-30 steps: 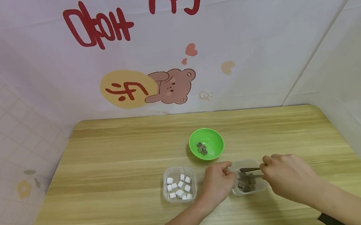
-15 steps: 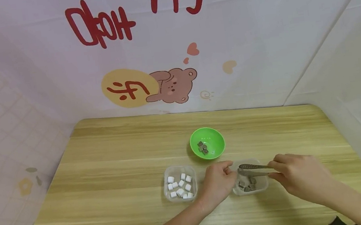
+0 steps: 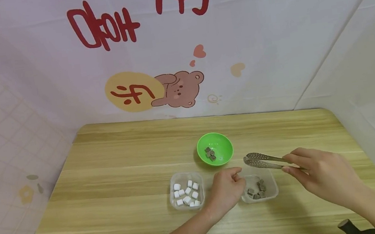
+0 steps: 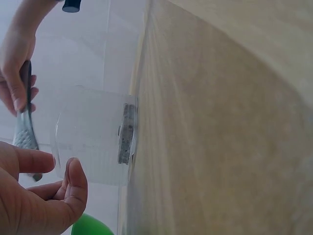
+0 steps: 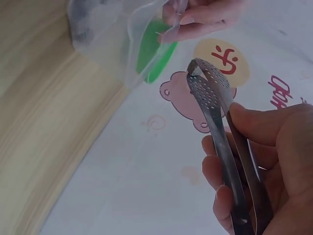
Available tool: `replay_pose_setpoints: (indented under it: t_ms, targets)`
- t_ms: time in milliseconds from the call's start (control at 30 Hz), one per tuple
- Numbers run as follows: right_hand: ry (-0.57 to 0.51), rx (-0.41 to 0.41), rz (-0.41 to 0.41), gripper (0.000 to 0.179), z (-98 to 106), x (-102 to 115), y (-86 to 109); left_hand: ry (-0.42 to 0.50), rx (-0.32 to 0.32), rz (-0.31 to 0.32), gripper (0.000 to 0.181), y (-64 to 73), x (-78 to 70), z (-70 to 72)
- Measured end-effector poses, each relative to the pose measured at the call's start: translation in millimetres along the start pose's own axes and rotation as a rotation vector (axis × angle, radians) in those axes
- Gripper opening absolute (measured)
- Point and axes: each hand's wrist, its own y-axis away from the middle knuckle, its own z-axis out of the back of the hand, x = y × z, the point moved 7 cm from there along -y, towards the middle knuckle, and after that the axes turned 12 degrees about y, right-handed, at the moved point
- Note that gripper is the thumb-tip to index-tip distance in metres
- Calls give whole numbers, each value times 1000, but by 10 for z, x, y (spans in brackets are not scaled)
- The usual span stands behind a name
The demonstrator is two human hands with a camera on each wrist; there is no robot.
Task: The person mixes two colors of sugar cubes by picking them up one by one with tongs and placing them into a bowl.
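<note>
My right hand (image 3: 324, 172) grips metal tongs (image 3: 260, 156) with perforated heads, raised above the back rim of a clear plastic container (image 3: 272, 188). Between the tong tips a small grey cube (image 5: 194, 69) shows in the right wrist view. Several more grey cubes (image 3: 261, 188) lie on the container's bottom. At that container's left side, my left hand (image 3: 225, 190) pinches the rim between thumb and fingers. Behind the container stands a green bowl (image 3: 224, 149), with several grey cubes (image 3: 210, 154) gathered at its left.
Left of my left forearm, a second clear container (image 3: 172, 185) holds several white cubes (image 3: 187, 200). Everything stands on a wood-grain table (image 3: 117, 172). White printed wall sheeting (image 3: 264, 56) encloses the table at the back and both sides.
The right hand has lifted the tongs up out of the grey-cube container, away from the cubes, and now carries a grey cube in their tips. The left hand has stayed at the rim.
</note>
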Motion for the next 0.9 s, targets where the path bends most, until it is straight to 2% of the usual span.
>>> replay_pose_setpoints:
  t_ms: [133,300,433,500,700,900]
  targets:
    - [-14,-15,-6,61,-67,7,-110,-5,0,-8,44,0,-8,0]
    - [-59,-26,-21,59,-258,-4,-228,19,7,4,45,3,2,-6]
    - [-84,8,-32,27,-444,-5,-274,20,8,-4,44,-5,4,-5]
    - [-87,33,-43,19,-531,-6,-284,8,5,-15,42,-11,0,-4]
    - [-90,87,-71,24,-696,-17,-276,-15,10,-28,30,-20,-14,-12]
    - [-106,76,-81,34,-686,-71,-257,-30,3,-21,34,-27,-3,-5]
